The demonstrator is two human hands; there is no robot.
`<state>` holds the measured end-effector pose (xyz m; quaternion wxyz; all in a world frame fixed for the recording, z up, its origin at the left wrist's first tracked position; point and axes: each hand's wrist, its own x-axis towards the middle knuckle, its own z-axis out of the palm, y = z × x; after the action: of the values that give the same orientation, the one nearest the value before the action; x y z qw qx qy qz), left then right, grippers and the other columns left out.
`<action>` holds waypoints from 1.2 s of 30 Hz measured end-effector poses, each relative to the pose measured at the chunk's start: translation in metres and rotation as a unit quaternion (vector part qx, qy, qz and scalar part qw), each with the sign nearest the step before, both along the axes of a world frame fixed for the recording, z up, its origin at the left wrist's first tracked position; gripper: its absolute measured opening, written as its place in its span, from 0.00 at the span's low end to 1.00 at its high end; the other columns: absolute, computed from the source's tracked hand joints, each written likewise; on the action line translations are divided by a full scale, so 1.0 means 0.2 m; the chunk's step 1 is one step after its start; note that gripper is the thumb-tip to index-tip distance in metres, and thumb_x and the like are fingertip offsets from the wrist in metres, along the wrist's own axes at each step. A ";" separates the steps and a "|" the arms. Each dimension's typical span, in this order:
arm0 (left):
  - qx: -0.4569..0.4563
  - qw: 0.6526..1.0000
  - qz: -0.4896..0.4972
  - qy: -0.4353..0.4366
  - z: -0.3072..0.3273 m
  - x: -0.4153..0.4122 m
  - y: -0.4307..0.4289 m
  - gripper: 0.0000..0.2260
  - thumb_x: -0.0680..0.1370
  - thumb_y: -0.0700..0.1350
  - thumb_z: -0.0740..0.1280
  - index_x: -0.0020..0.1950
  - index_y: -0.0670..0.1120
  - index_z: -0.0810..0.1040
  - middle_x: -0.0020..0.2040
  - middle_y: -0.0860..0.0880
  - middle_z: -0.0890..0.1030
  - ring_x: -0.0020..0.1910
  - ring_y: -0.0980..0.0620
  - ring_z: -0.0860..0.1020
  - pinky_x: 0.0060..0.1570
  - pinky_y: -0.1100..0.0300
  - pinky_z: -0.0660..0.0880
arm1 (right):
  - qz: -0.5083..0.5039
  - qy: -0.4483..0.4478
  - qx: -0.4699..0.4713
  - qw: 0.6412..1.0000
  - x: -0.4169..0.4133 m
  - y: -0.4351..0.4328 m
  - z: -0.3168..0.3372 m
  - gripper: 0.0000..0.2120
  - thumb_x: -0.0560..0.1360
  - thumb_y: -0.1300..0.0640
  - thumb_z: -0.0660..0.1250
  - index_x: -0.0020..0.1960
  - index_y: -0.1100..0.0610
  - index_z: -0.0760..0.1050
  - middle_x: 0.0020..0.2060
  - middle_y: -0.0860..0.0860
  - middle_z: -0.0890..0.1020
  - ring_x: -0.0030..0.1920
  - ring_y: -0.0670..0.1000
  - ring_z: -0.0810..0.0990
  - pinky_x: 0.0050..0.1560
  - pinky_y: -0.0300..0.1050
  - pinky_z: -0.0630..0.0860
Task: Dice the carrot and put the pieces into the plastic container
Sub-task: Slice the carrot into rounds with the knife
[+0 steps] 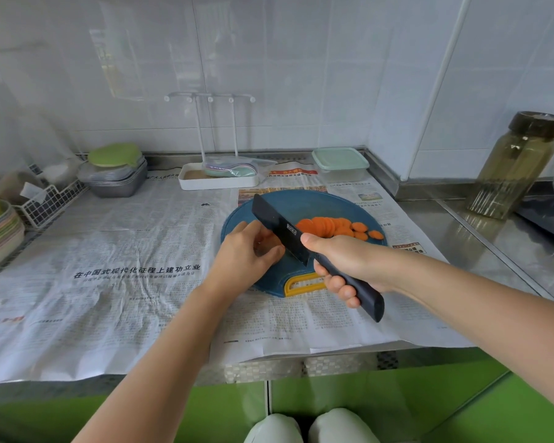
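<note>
In the head view, the round blue plastic cutting board (301, 203) with a yellow handle slot lies on newspaper (125, 251) spread over the counter. The carrot is on the board's right half, already cut into a fanned row of thin orange carrot rounds (330, 227) with a few loose ones at the row's right end; none is diced yet. The right hand (343, 263) is wrapped firmly round the handle of the black-bladed kitchen knife (279, 230), thumb up by the blade's heel, and the blade slants across the board's left half with its tip toward the board's far edge. The left hand (247, 251) sits at the board's left edge with its fingers curled against the blade's flat. There is a hint of orange under the fingertips, perhaps an uncut end of carrot, but I cannot tell whether it actually holds anything. The clear rectangular plastic container with a pale green lid (339, 163) stands beyond the board's far right edge, well apart from the slices, with its lid on, so it will probably need opening before anything goes in. I judge the rounds light, stiff and brittle rather than soft, with damp faces that let them skate on the smooth board. They are best pinned in small stacks from above with tucked fingertips for cutting into strips and then cubes. The dice would be more easily scooped on the blade's flat than pinched one by one.
</note>
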<state>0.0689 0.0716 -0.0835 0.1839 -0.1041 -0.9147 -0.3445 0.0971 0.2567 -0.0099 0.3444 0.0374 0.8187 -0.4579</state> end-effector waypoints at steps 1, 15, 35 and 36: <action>-0.004 1.000 -0.001 0.003 0.00 0.00 0.00 0.10 0.72 0.47 0.72 0.45 0.52 0.71 0.42 0.52 0.73 0.37 0.60 0.72 0.35 0.73 0.66 | 0.000 0.000 0.004 1.000 0.00 0.00 0.00 0.27 0.78 0.33 0.52 0.35 0.55 0.64 0.22 0.50 0.66 0.19 0.48 0.63 0.22 0.36 0.64; -0.001 1.000 0.001 -0.001 -0.02 -0.02 -0.01 0.10 0.73 0.47 0.71 0.49 0.45 0.75 0.44 0.49 0.75 0.40 0.53 0.73 0.37 0.69 0.67 | 0.008 0.024 0.055 0.998 -0.06 -0.07 -0.03 0.26 0.78 0.34 0.52 0.37 0.56 0.65 0.21 0.50 0.68 0.19 0.49 0.65 0.22 0.39 0.67; 0.054 0.998 0.017 -0.002 -0.02 0.00 0.00 0.11 0.69 0.48 0.75 0.46 0.51 0.75 0.44 0.49 0.78 0.42 0.54 0.76 0.43 0.58 0.76 | -0.016 0.052 -0.064 0.996 0.02 -0.01 -0.19 0.29 0.76 0.32 0.53 0.41 0.59 0.69 0.23 0.52 0.70 0.21 0.50 0.67 0.24 0.41 0.68; 0.054 0.998 0.020 -0.007 -0.02 -0.01 0.00 0.11 0.69 0.49 0.75 0.47 0.50 0.75 0.45 0.49 0.78 0.43 0.54 0.76 0.43 0.58 0.76 | -0.019 0.054 -0.079 0.995 0.03 0.00 -0.19 0.27 0.78 0.34 0.53 0.43 0.59 0.69 0.24 0.52 0.70 0.22 0.50 0.67 0.24 0.41 0.68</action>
<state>0.0678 0.0721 -0.0880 0.1900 -0.0731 -0.8979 -0.3902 0.1021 0.2557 -0.0470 0.2925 0.0007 0.7965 -0.5291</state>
